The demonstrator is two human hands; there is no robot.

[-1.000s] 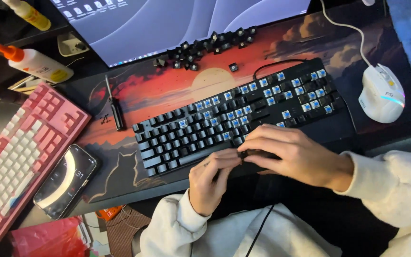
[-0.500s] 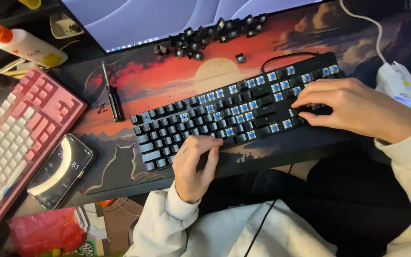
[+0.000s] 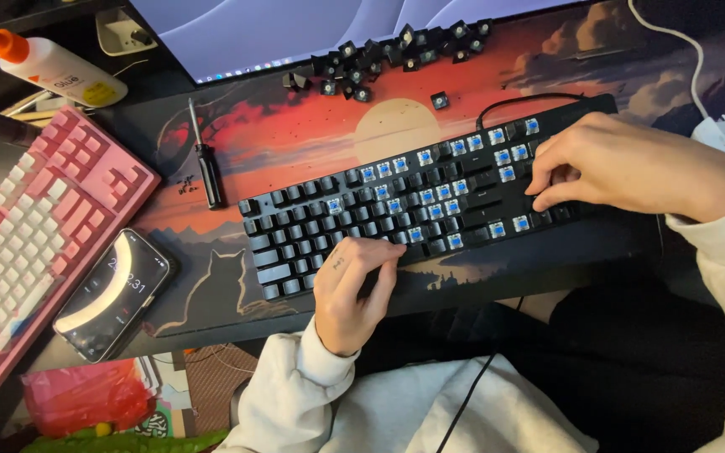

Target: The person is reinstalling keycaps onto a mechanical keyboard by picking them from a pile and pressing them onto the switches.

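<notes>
Black keyboard (image 3: 430, 205) lies tilted at centre of the desk mat (image 3: 295, 143), many caps off. Left hand (image 3: 350, 289) at 6 o'clock, fingers loosely curled on its front edge, gripping nothing. Right hand (image 3: 631, 168) at 3 o'clock, fingers bent onto keys; any cap pinched, cannot tell. Loose keycaps (image 3: 379, 63) at 12, screwdriver (image 3: 207, 164) at 9.

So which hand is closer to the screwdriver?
Left. The left hand rests at the black keyboard's front edge, just right of the screwdriver; the right hand is at the keyboard's far end.
</notes>
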